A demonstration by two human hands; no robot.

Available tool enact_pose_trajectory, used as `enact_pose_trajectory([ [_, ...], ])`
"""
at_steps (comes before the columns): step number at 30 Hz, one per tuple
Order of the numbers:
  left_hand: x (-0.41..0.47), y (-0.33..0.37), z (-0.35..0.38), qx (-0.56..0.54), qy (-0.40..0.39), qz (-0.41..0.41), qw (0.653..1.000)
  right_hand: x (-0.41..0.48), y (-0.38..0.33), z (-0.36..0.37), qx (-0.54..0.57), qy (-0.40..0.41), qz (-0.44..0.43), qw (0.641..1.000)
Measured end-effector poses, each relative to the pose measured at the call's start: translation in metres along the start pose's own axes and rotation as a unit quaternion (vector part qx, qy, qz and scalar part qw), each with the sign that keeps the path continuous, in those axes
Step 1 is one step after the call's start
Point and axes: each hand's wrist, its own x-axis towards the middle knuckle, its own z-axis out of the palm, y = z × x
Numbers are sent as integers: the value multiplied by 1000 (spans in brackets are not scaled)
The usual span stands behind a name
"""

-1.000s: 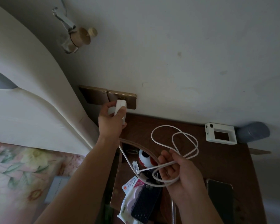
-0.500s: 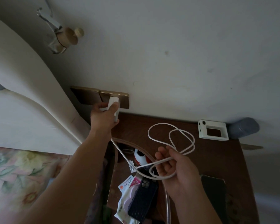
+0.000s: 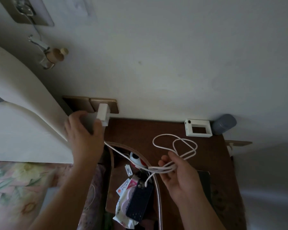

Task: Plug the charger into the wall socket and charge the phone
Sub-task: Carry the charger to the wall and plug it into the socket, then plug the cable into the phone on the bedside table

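The white charger block (image 3: 103,112) sits in the gold wall socket (image 3: 113,105), just above the brown nightstand (image 3: 140,130). My left hand (image 3: 85,140) is right below it with fingers spread, one fingertip still touching the block's lower end. Its white cable (image 3: 175,141) runs down past my left wrist and loops through my right hand (image 3: 178,176), which grips the coils above the nightstand. A phone in a dark case (image 3: 140,201) lies lower down among clutter, with the cable's free end resting near its camera.
A white frame-shaped box (image 3: 199,130) and a grey cylinder (image 3: 224,124) stand at the nightstand's back right. A dark flat slab (image 3: 204,181) lies behind my right hand. The cream headboard (image 3: 23,113) and floral bedding (image 3: 15,188) fill the left. A wall fitting (image 3: 53,57) hangs upper left.
My left hand pushed the charger into the socket, then opened and drew back a little below it. My right hand kept holding the coiled cable.
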Motion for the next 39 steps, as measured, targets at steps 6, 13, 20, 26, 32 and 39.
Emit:
enact_pose_trajectory([
  [6,-81,18,-28,-28,-58,34,997,-14,-11,-28,-30,-69,6,997],
  [13,-100,50,-39,-23,-99,75,992,-32,-28,-57,-172,-161,10,972],
  [20,-114,80,-42,-28,-149,146,978,-62,-63,-90,-481,-191,-94,851],
  [26,-128,92,-40,-32,-210,168,963,-86,-89,-100,-539,-261,-153,787],
  [32,-131,105,-46,-21,-230,194,954,-105,-95,-99,-663,-270,-217,664],
  [39,-130,111,-57,-30,-219,208,953,-137,-89,-85,-724,-266,-280,572],
])
